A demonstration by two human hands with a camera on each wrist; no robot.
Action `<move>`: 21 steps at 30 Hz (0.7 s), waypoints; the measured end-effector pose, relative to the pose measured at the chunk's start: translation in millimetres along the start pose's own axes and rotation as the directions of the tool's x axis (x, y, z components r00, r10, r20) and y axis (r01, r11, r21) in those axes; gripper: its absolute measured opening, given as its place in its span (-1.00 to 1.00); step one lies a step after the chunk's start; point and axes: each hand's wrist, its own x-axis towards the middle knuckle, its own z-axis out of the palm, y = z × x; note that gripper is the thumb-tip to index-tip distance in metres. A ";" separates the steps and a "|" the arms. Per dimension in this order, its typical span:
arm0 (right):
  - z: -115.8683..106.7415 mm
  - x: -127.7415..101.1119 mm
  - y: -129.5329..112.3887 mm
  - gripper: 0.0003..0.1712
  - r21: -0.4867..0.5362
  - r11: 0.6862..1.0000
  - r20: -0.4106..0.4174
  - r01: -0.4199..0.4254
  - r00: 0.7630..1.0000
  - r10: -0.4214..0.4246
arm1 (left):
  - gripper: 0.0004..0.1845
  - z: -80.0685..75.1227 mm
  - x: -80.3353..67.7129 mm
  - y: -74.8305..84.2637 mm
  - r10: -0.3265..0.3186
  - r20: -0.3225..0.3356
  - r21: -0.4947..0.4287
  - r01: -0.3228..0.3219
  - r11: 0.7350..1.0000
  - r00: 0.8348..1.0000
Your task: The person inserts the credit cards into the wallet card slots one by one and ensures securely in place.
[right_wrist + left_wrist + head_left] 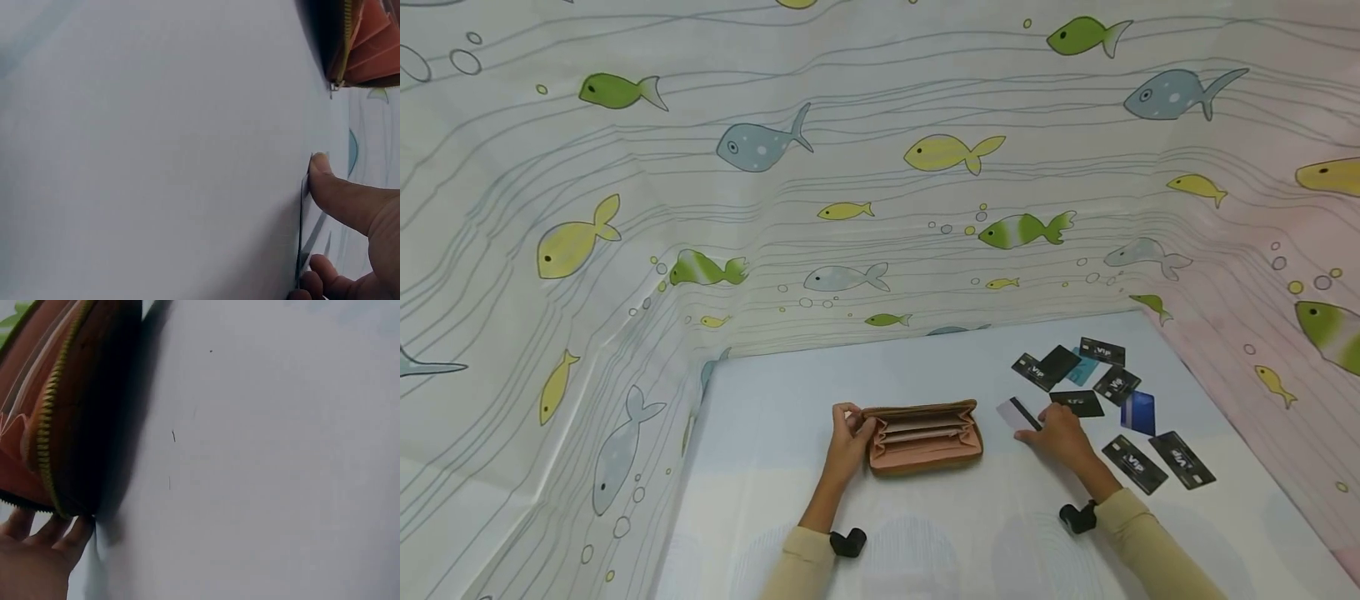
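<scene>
An unzipped brown wallet [925, 461] stands on the table with its pink, pleated compartments facing up. My left hand [844, 446] grips the wallet's left end, thumb at the inner side. In the left wrist view, fingertips [76, 540] press against the wallet's end below its brass zipper teeth [45, 428]. To the right of the wallet, my right hand [1062, 439] pinches a pale card [1013, 414] with a black stripe. The right wrist view shows the card [305, 234] edge-on, between the thumb and the curled fingers.
Several black cards marked "VIP" [1135, 464] lie scattered at the table's right. Among them are a blue card [1138, 413] and a teal one [1082, 372], partly covered. Fish-patterned cloth [850, 242] rises behind and beside the white table [760, 417].
</scene>
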 end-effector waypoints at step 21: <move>-0.5 -0.3 4.4 -0.27 0.084 0.996 0.038 -0.026 0.999 0.023 | -0.53 -5.0 -2.6 -10.0 0.014 0.139 -0.152 0.007 0.988 0.990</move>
